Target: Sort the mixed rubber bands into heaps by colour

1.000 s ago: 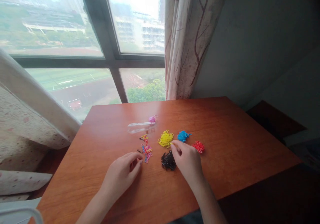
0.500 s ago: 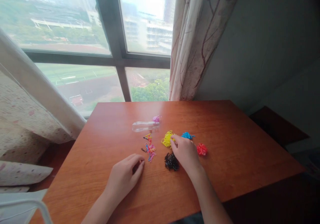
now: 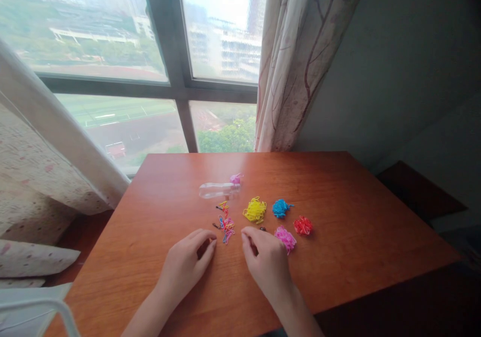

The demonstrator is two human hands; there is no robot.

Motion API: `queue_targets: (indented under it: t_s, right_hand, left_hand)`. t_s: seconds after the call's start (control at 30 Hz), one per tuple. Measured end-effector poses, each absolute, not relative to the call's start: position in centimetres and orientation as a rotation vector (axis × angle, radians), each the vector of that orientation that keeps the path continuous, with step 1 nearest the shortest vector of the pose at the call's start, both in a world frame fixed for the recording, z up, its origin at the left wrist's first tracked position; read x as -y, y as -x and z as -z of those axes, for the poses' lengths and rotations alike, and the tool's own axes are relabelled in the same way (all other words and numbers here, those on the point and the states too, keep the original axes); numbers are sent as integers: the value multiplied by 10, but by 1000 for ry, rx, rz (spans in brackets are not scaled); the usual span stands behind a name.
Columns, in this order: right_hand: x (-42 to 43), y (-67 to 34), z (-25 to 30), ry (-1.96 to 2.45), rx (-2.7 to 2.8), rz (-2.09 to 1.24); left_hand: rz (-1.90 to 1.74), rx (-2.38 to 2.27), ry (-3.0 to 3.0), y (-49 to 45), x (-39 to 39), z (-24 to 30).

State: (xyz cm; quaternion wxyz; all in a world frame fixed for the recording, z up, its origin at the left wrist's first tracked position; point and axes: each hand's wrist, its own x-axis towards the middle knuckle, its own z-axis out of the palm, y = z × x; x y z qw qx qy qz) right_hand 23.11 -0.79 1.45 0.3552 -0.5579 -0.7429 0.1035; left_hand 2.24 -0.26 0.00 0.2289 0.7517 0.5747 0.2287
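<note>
A small pile of mixed-colour rubber bands (image 3: pixel 227 225) lies on the wooden table between my two hands. My left hand (image 3: pixel 191 257) rests just left of it, thumb and fingertips brought together; anything between them is too small to make out. To the right of the pile, my right hand (image 3: pixel 267 257) is pinched too, and what it holds, if anything, does not show. Under that hand, black rubber bands (image 3: pixel 262 229) are nearly all covered. Yellow bands (image 3: pixel 255 209), blue bands (image 3: pixel 281 208), red bands (image 3: pixel 303 225) and pink bands (image 3: pixel 285 239) lie in separate heaps around it.
Behind the mixed pile a clear plastic bottle (image 3: pixel 216 190) lies on its side, with a purple cap (image 3: pixel 236 178) by its neck. The table (image 3: pixel 356 226) reaches to the window (image 3: pixel 221 121) and a curtain (image 3: pixel 280 101). A white curved bar (image 3: pixel 45 304) stands at lower left.
My right hand has moved from the yellow heap toward me and left, now covering most of the black bands. The blue and pink heaps have come into fuller view. My left hand stays put.
</note>
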Motion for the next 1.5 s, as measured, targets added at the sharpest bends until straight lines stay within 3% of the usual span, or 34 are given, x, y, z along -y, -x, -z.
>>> queue_targets:
  t_s: [0.13,0.37,1.13,1.5]
  right_hand:
    - [37,-215,-3,1300,1969,-371]
    - [53,-210,11,1297,2005,-408]
    - [32,-178,1,1896,2073,-264]
    - [19,-170,1,1969,2105,-210]
  left_hand:
    - [-682,-1581,-2003,-20,-6,-6]
    - [-459,-1745,-2135,-19,-22,-17]
    - [-352,-1598,-2243,-35,-11,-10]
    - [-426,-1607,-2209,-26,-8,-6]
